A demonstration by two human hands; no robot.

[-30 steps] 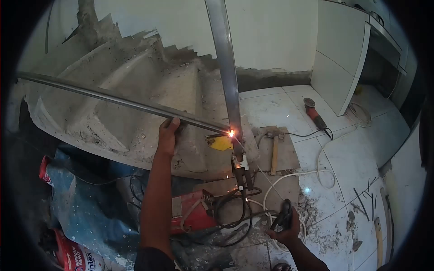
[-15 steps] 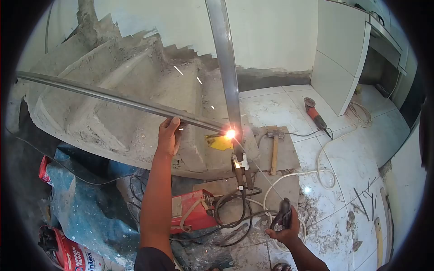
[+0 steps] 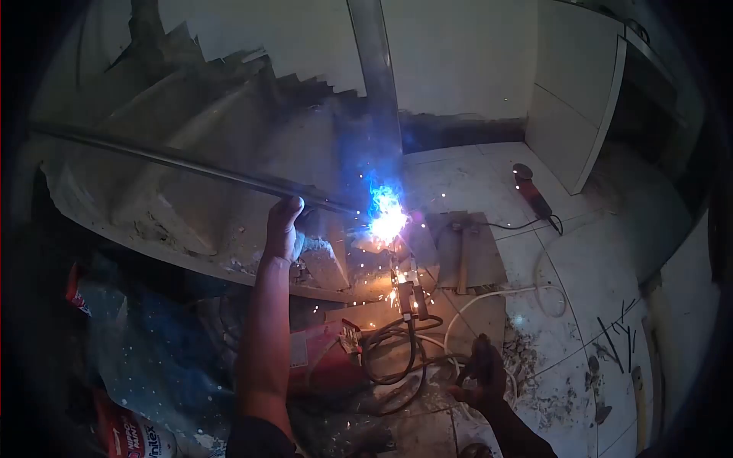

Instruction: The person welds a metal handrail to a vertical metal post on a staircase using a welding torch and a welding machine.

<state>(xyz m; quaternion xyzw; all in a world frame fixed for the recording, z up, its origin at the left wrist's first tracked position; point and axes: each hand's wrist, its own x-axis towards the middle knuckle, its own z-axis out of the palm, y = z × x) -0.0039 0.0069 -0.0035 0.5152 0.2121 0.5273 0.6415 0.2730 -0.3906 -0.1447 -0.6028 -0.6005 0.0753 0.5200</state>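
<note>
Sparks (image 3: pixel 394 294) have scattered; the bar (image 3: pixel 229 175) looks dark.

One head-worn camera looks forward and down from close above the left hand (image 3: pixel 284 230), left of centre, and right hand (image 3: pixel 484 375), low right; stairs (image 3: pixel 229 130) stand farther off, upper left.

Bar (image 3: pixel 160 156) in your left hand (image 3: pixel 282 233): smooth metal, faint sheen. Upright post (image 3: pixel 373 65): smooth metal. Electrode holder (image 3: pixel 481 353) in your right hand (image 3: pixel 492 385): looks matt; shadow hides the material. Stairs (image 3: pixel 233 126) before you: rough bare concrete. Floor tiles (image 3: pixel 469 175): smooth, slightly glossy, gritty nearer you. Blue sheet (image 3: pixel 156 359): creased, speckled; cloth or plastic, you can't tell. Cabinet panel (image 3: pixel 569 99): smooth.
</note>
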